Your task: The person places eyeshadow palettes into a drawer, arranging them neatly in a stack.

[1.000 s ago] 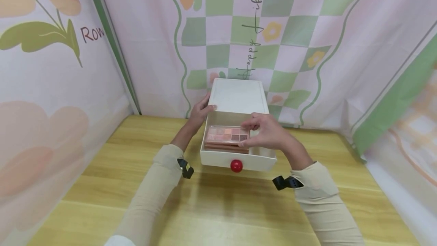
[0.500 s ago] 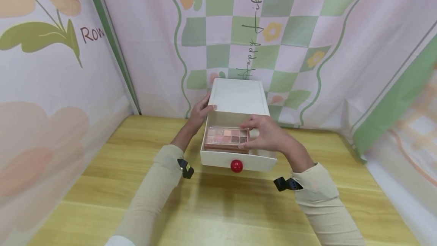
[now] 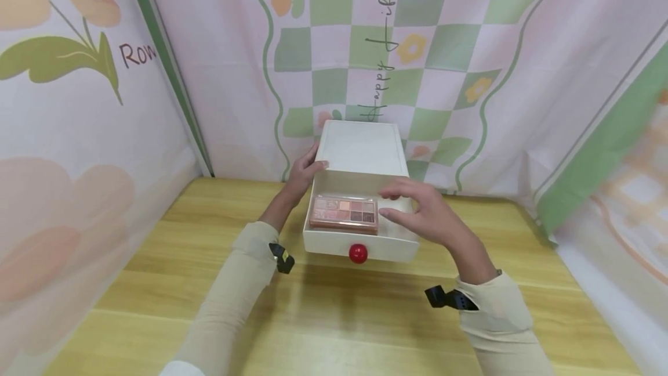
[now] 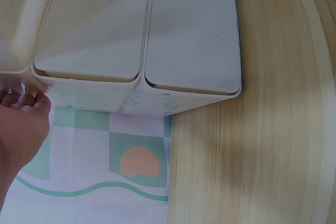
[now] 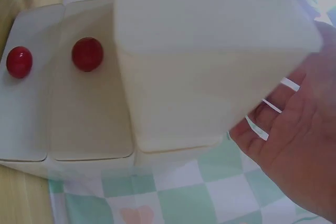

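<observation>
The white drawer cabinet point(image 3: 362, 147) stands near the back, its top drawer point(image 3: 329, 242) pulled out. A clear-lidded eyeshadow palette point(image 3: 344, 213) with pink and brown pans lies flat in the left part of that drawer; whether another case lies under it is hard to tell. My right hand point(image 3: 430, 210) hovers over the drawer's right side, thumb and fingers spread apart, holding nothing. With its fingers along the cabinet's left side, my left hand point(image 3: 302, 173) rests its thumb at the front upper edge. In the left wrist view, that hand point(image 4: 23, 129) touches the side wall.
A red knob point(image 3: 358, 253) sits on the pulled-out drawer's front. Two lower drawers with a red knob point(image 5: 87, 54) each are closed. The wooden table point(image 3: 334, 324) extends in front. A printed curtain point(image 3: 292, 74) hangs directly behind the cabinet.
My right hand has let go of the eyeshadow palette and moved off to the right. The palette has settled lower in the drawer. My left hand stays in place.
</observation>
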`<state>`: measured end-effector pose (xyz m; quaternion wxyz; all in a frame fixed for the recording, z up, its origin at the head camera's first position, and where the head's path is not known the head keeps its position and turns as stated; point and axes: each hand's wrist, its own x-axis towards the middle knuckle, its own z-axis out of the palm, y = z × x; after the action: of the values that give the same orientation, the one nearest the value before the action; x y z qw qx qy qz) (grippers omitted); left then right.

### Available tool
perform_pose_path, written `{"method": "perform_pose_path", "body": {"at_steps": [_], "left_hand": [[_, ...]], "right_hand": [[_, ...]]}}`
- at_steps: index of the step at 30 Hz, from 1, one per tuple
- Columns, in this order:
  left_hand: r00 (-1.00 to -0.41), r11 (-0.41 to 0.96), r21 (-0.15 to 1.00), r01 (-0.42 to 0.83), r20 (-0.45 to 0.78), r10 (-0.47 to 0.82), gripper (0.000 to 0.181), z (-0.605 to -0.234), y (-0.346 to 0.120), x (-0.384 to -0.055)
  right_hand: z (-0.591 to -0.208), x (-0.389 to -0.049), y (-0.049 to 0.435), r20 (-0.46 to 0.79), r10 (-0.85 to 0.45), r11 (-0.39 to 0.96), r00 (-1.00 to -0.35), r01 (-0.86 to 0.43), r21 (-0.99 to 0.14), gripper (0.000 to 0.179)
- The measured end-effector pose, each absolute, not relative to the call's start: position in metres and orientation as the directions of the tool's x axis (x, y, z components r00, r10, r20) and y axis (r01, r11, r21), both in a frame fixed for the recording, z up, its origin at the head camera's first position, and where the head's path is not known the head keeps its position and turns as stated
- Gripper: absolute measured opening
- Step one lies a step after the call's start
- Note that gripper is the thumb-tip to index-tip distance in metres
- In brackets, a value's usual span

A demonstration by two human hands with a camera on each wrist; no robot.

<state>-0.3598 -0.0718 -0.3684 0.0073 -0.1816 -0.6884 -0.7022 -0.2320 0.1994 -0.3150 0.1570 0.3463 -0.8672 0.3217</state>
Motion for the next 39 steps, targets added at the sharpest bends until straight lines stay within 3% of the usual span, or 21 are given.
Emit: {"method": "perform_pose_path", "body": {"at_steps": [10,20,26,34,39], "left_hand": [[-0.934,-0.049,0.964,0.262,0.266,0.239,0.076,-0.369,-0.072,-0.359],[-0.932,-0.062,0.963,0.263,0.270,0.240,0.076,-0.367,-0.071,-0.357],[-0.931,-0.065,0.962,0.266,0.274,0.241,0.076,-0.367,-0.071,-0.357],[-0.932,-0.065,0.964,0.257,0.265,0.247,0.076,-0.367,-0.072,-0.357],[-0.932,-0.071,0.964,0.256,0.265,0.248,0.077,-0.367,-0.073,-0.358]], "right_hand": [[-0.316,-0.199,0.203,0.613,-0.413,0.540,-0.674,-0.723,-0.431,0.024],[-0.326,-0.165,0.196,0.710,-0.401,0.401,-0.579,-0.808,-0.432,0.030],[-0.337,-0.149,0.184,0.730,-0.384,0.342,-0.565,-0.822,-0.456,0.028],[-0.351,-0.130,0.169,0.703,-0.318,0.339,-0.636,-0.769,-0.542,0.027],[-0.361,-0.122,0.161,0.569,-0.247,0.383,-0.784,-0.619,-0.686,0.016]]}}
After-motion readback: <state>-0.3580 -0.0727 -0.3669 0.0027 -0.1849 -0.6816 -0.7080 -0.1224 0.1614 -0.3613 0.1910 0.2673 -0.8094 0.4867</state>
